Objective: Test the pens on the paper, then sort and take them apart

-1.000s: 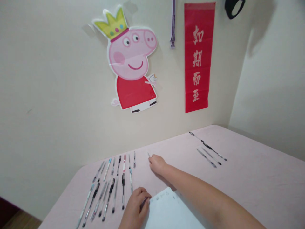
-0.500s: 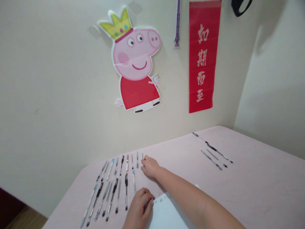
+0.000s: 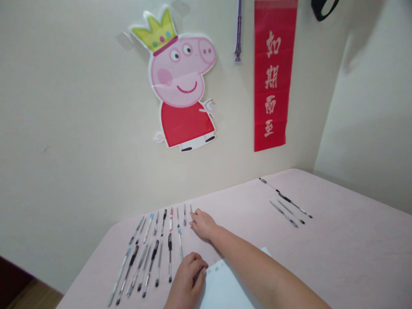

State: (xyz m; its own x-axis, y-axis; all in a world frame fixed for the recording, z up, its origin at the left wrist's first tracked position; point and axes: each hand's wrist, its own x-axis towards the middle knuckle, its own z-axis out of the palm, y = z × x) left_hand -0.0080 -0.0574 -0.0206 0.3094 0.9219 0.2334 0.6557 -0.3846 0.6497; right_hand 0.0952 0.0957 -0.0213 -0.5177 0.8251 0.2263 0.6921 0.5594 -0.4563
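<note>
My right hand (image 3: 202, 224) reaches across to the right end of the back row of pens. Its fingers are closed around a slim pen (image 3: 191, 208), whose upper tip sticks out past them. Nearer to me, my left hand (image 3: 186, 281) is curled at the left edge of a white sheet of paper (image 3: 222, 287). A dark pen (image 3: 197, 274) shows between its thumb and fingers; most of it is hidden. Left of both hands, several pens lie side by side in two rows, among them a red-and-white pen (image 3: 171, 219) and a black-capped pen (image 3: 170, 257).
A pink-covered table (image 3: 337, 257) stands against the wall. At its back right lie several more pens, one of them a clear pen (image 3: 284, 213). On the wall hang a cartoon pig cutout (image 3: 186, 122) and a red banner (image 3: 275, 25). My right forearm crosses over the paper.
The whole view has shifted slightly. Both hands keep almost the same places, and the pens lie as before.
</note>
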